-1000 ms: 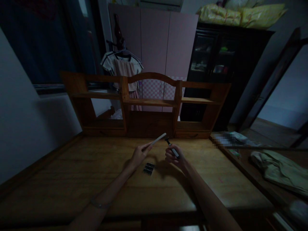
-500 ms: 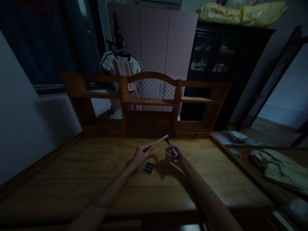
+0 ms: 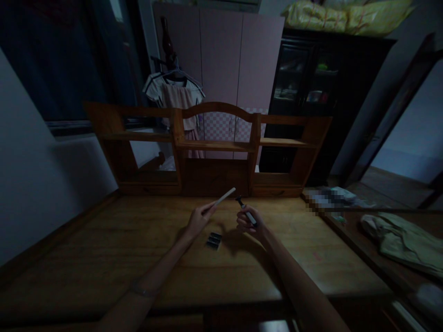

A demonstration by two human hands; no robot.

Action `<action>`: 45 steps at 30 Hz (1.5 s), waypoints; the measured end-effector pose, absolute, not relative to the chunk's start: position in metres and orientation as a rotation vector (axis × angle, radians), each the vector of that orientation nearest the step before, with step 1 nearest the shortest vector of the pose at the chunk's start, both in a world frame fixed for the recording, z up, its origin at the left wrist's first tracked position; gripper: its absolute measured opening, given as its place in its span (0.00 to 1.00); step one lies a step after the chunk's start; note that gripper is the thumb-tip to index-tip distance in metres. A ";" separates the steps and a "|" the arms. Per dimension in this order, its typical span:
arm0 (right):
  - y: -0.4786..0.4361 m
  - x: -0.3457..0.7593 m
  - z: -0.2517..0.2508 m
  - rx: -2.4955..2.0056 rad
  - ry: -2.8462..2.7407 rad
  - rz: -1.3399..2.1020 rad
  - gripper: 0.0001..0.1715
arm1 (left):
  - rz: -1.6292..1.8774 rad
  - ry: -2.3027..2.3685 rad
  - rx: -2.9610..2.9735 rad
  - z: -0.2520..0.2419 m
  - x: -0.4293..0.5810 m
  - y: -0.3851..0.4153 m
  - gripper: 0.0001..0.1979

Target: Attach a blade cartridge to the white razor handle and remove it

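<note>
My left hand (image 3: 200, 219) is closed around the lower end of a thin white stick (image 3: 225, 196), which tilts up to the right; its exact kind I cannot make out. My right hand (image 3: 249, 219) grips a razor (image 3: 249, 216) with a grey and black handle, its small dark head pointing up and left. A narrow gap separates the stick's tip from the razor head. On the wooden desk (image 3: 145, 244), below and between both hands, lies a small pack of dark razor cartridges (image 3: 214, 240) in a row.
A wooden shelf unit (image 3: 216, 146) stands along the desk's back edge. To the right, a lower surface holds a pale green garment (image 3: 404, 242) and plastic bags (image 3: 341, 196). Behind are a pink wardrobe (image 3: 221, 60), hanging clothes (image 3: 176, 92) and a dark cabinet (image 3: 349, 83).
The white stick has come away from the razor head, moving slightly left and up with my left hand. My right hand and the razor have hardly moved.
</note>
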State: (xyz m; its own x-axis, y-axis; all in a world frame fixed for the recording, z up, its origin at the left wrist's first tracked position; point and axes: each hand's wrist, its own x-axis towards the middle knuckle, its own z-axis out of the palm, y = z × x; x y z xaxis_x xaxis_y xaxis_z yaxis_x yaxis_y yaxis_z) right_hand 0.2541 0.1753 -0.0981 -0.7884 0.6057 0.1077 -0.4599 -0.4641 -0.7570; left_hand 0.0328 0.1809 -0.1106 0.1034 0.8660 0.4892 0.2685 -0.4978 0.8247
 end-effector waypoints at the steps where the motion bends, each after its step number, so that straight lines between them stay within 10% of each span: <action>1: 0.175 0.254 -0.097 -0.225 -1.093 2.247 0.24 | 1.410 1.077 1.850 -0.110 0.033 0.180 0.20; 45: 0.170 0.257 -0.091 -0.177 -1.079 2.221 0.24 | 1.397 1.065 1.923 -0.105 0.034 0.173 0.19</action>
State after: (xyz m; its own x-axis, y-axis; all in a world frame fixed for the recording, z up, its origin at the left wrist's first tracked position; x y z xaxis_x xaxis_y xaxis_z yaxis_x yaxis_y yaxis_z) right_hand 0.2567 0.1703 -0.0912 -0.7772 0.6099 0.1547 -0.4987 -0.4470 -0.7426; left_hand 0.0340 0.1733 -0.1047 0.1541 0.8357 0.5271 0.2866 -0.5484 0.7856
